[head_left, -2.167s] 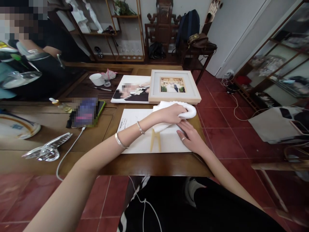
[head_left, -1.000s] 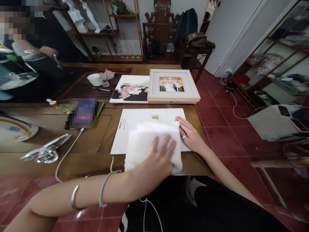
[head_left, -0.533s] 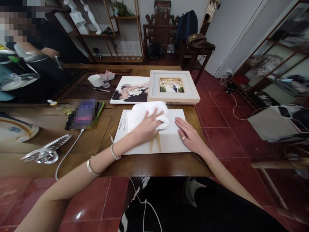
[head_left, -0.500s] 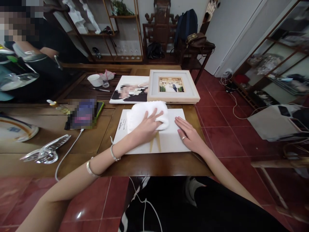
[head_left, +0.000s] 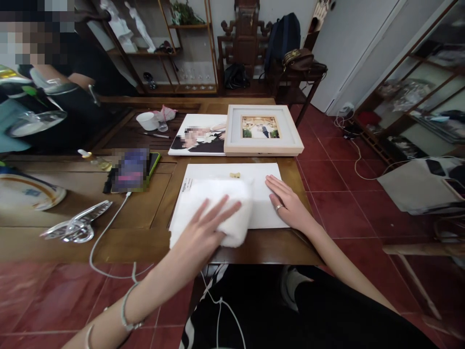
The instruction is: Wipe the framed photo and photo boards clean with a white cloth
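Note:
My left hand [head_left: 205,225] lies on a white fluffy cloth [head_left: 240,227], fingers spread over it and pressing it against a white flat panel [head_left: 258,172]. The cloth covers the panel's left and middle part and hangs over its near edge. Just beyond the cloth, a small tan piece [head_left: 235,175] shows on the panel. My right hand [head_left: 286,201], with a ring, rests flat along the panel's right edge, fingers stretched out. A label with a barcode sits at the panel's upper left.
Behind the panel lie a framed picture [head_left: 294,138] and a photo print [head_left: 203,149]. To the left are a phone [head_left: 154,165] on a white cable, a dropper bottle [head_left: 103,164], a shiny silver object [head_left: 78,228] and a white cup [head_left: 145,121]. A person stands at the far left.
My left hand has drawn the cloth toward me, from the panel's far edge to its near edge. The tan piece's far end is uncovered. My right hand has stayed on the panel.

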`<state>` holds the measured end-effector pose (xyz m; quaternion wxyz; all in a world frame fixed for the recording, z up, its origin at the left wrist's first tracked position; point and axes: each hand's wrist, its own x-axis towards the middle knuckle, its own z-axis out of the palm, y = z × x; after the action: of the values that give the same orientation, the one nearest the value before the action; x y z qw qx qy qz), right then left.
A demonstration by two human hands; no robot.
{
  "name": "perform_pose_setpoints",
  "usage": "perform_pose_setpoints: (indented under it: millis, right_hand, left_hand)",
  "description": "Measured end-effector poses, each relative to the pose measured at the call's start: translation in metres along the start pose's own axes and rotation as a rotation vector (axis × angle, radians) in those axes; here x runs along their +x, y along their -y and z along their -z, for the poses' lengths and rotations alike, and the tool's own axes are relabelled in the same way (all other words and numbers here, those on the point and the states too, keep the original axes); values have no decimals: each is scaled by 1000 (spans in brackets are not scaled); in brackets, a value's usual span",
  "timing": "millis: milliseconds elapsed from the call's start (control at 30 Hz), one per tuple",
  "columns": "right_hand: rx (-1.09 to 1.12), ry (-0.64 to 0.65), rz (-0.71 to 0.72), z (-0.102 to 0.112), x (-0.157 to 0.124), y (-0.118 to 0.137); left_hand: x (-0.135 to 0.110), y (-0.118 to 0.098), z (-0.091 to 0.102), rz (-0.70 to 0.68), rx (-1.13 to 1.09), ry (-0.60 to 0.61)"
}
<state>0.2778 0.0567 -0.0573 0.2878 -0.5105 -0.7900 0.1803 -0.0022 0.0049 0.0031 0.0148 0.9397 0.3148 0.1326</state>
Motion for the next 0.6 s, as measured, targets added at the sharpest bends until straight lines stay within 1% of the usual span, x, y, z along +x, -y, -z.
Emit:
perform_pose_setpoints:
  millis: [67,133,200,300,400,500,600]
  right_hand:
    - [2,-3,8,0,0,0]
    - [9,-6,10,0,-1,0]
    - [15,-8,1,0,-1,1]
    - [15,-7,-5,-1,-1,0]
    - [8,-7,2,-1,-1,0]
    - [12,-6,-7,0,-1,1]
    - [20,-7,-3,0,-1,1]
  left_hand:
    - [-2,11,14,82,49,-81]
    - [-5,19,20,145,109,-102]
    - [-8,23,17,167,150,-66]
    - [-14,24,6,149,122,32]
    - [-20,26,3,134,132,32]
    - [-24,30,3,136,186,-58]
    - [-28,30,-4,176,193,-175]
